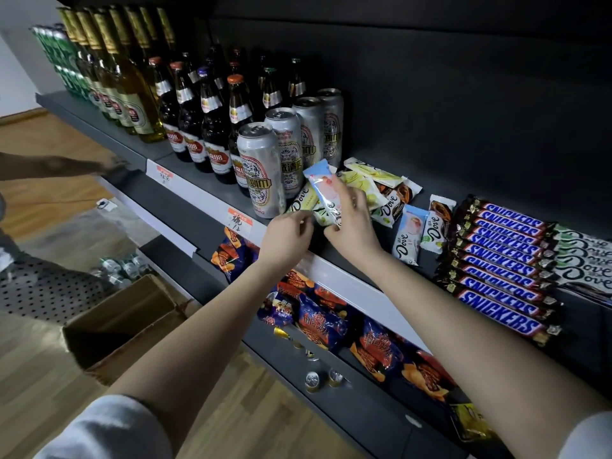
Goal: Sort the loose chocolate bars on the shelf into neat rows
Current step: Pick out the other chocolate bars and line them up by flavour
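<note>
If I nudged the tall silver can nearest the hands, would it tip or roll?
The can stands upright, tall and narrow, so a high push would probably tip it. On its side the round body would likely roll. Its top looks sealed, so probably full and heavy.

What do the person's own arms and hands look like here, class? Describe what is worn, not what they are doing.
Both forearms are bare from the wrist to near the elbow. The left sleeve and right sleeve are light grey, soft fabric, pushed up. The left hand and right hand wear no gloves, and no watch, ring or bracelet shows.
</note>
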Available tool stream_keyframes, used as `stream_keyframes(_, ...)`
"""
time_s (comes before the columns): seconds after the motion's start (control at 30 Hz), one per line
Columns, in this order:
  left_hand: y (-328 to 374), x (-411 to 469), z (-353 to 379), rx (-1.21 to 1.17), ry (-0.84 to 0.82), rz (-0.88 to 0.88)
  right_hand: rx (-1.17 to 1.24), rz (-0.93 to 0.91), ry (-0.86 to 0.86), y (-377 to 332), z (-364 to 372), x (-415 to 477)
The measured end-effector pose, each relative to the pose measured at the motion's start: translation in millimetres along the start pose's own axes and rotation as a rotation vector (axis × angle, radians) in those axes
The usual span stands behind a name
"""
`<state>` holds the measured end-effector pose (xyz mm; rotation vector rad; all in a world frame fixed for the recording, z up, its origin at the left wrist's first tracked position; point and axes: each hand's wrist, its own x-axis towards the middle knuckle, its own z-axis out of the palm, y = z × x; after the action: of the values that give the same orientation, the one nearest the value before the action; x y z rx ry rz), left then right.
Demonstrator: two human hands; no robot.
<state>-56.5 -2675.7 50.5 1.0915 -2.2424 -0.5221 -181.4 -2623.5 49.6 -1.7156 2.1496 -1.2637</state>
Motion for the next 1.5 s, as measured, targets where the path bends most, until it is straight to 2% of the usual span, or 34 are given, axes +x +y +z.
stream_keyframes(0.17,44,13,11,-0.543,-0.065,-0.117,0.08,-0.052,0.176,-5,-25,-11)
stream_keyframes(0.27,58,22,23,-0.704,-0.084,-0.101,0.09,-0.038,0.226,-2,-42,-17)
stream_keyframes(0.4,74,30,38,-0.622,-0.11,0.002,-0.038,-0.103,0.323,18,-72,-25)
stream_keyframes(0.5,97,31,51,-0.513,-0.126,0.113,-0.342,-0.169,0.378,39,-104,-33)
stream_keyframes(0.63,139,24,69,-0.427,-0.136,0.213,-0.751,-0.196,0.248,64,-145,-52)
stream_keyframes(0.73,169,15,84,-0.406,-0.176,0.302,-0.905,-0.174,0.229,81,-178,-72)
stream_keyframes(0.87,206,4,105,-0.414,-0.205,0.416,-0.89,-0.121,0.269,98,-225,-105)
stream_keyframes(0.97,238,-7,121,-0.479,-0.175,0.438,-0.871,0.041,0.325,114,-256,-136)
stream_keyframes(1.07,269,-24,140,-0.497,-0.229,0.512,-0.84,0.192,0.377,126,-281,-172)
stream_keyframes(1.3,333,-70,189,-0.382,-0.328,0.771,-0.96,0.314,0.397,151,-333,-247)
stream_keyframes(1.4,352,-88,206,-0.339,-0.399,0.835,-0.939,0.396,0.345,159,-352,-273)
stream_keyframes(1.5,361,-104,221,-0.302,-0.476,0.867,-0.889,0.507,0.205,166,-364,-291)
